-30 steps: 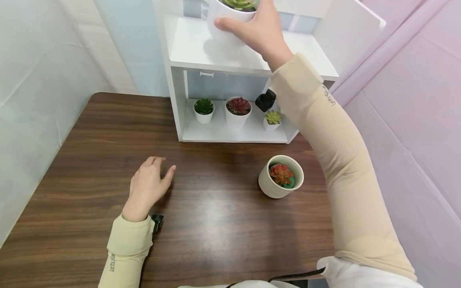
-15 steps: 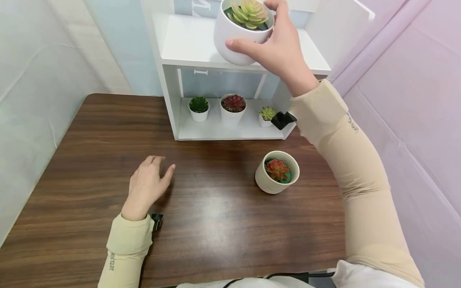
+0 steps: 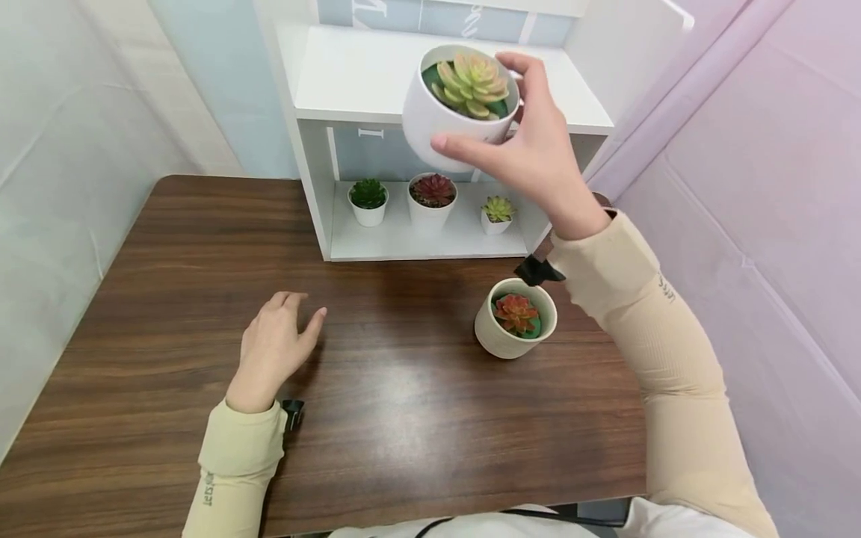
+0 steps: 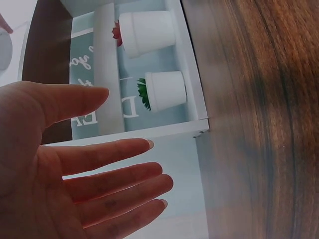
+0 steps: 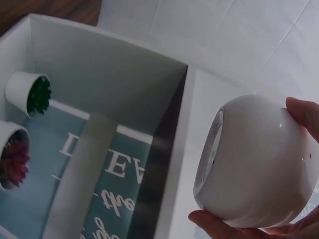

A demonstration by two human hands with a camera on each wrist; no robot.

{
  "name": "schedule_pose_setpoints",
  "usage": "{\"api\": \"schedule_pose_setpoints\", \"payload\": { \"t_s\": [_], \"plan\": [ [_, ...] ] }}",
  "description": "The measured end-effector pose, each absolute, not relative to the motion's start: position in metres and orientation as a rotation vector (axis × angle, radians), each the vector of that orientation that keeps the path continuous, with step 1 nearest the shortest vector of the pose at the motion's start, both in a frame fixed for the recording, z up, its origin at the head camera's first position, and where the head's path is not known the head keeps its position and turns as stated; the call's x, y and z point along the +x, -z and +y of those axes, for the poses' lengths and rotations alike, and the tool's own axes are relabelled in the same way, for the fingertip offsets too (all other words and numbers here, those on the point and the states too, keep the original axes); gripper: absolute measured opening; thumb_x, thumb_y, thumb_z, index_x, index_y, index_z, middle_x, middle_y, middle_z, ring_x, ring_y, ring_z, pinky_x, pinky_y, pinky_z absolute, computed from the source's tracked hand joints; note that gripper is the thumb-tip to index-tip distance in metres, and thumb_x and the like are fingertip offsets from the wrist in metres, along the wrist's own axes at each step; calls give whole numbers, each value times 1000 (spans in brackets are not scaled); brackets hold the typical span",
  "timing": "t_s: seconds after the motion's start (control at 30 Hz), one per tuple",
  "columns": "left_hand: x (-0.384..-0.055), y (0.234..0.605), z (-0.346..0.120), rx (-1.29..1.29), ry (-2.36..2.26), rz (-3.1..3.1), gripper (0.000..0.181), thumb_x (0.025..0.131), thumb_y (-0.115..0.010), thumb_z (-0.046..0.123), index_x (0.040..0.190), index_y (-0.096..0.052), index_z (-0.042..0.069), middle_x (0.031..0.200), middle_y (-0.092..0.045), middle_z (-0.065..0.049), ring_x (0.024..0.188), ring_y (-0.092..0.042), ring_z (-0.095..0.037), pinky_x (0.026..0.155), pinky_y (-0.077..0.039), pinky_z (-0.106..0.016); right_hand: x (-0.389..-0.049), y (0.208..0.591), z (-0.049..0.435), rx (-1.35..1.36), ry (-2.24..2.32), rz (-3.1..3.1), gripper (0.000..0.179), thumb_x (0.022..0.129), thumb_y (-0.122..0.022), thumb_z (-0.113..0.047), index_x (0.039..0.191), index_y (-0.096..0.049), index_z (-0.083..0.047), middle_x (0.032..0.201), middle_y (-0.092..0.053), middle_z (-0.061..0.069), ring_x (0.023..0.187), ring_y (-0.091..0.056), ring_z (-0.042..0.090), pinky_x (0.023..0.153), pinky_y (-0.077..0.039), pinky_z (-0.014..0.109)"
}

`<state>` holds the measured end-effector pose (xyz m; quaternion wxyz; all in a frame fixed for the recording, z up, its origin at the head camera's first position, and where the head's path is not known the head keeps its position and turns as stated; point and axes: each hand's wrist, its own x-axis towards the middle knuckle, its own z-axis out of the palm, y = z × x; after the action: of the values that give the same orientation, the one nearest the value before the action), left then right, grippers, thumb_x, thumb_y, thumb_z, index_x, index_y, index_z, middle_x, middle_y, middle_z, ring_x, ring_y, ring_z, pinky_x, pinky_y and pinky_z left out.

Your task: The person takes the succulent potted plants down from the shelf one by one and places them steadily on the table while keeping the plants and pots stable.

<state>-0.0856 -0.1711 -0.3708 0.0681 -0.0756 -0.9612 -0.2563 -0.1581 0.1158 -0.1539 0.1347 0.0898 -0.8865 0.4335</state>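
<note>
My right hand (image 3: 538,142) grips a rounded white pot (image 3: 437,123) from its right side, thumb across the front and fingers behind. A pale green succulent with pinkish tips (image 3: 472,84) fills the pot. In the head view the pot overlaps the upper shelf's front edge; in the right wrist view its smooth wall and base (image 5: 254,164) show. My left hand (image 3: 274,344) is over the left part of the table with relaxed, parted fingers and nothing in them. Near the right forearm, a cream pot (image 3: 501,336) with a red succulent (image 3: 516,314) stands on the table.
A white shelf unit (image 3: 350,116) stands at the back of the wooden table (image 3: 168,299). On its lower level are a dark green succulent (image 3: 368,203), a dark red succulent (image 3: 432,200) and a small light green one (image 3: 498,213), all in white pots.
My right hand has brought the white pot out from the upper shelf, lower and toward me, so its succulent shows fully. The left hand stays in place.
</note>
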Motion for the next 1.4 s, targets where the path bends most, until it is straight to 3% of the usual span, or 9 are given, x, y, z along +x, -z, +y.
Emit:
{"api": "schedule_pose_setpoints", "payload": {
  "t_s": [0.33, 0.53, 1.0, 1.4],
  "plan": [
    [-83, 371, -173, -241, 775, -2896, 46, 95, -58, 29, 121, -59, -9, 121, -57, -29, 98, -61, -47, 73, -50, -58, -135, 201, 115, 307, -1259, -2584, 95, 66, -87, -37, 142, -32, -19, 133, -52, -1, 117, -51, 6, 100, -40, 28],
    [-81, 371, -176, -234, 768, -2902, 47, 95, -57, 30, 121, -59, -9, 122, -57, -29, 101, -60, -47, 76, -49, -59, -125, 237, 110, 343, -1277, -2593, 99, 65, -88, -34, 142, -31, -11, 134, -49, 6, 120, -49, 14, 104, -38, 34],
    [-75, 373, -183, -209, 775, -2945, 47, 95, -55, 30, 123, -58, -8, 124, -56, -28, 108, -57, -46, 80, -48, -60, -96, 312, 90, 265, -1260, -2789, 97, 64, -86, -36, 139, -32, -8, 128, -54, 10, 116, -54, 23, 99, -43, 40],
    [-72, 374, -185, -202, 771, -2970, 47, 95, -55, 31, 124, -57, -8, 125, -56, -28, 107, -57, -46, 79, -49, -59, -78, 359, 77, 158, -1266, -2879, 98, 63, -87, -37, 138, -30, -10, 129, -49, 11, 116, -53, 25, 96, -46, 45]
  ]
}}
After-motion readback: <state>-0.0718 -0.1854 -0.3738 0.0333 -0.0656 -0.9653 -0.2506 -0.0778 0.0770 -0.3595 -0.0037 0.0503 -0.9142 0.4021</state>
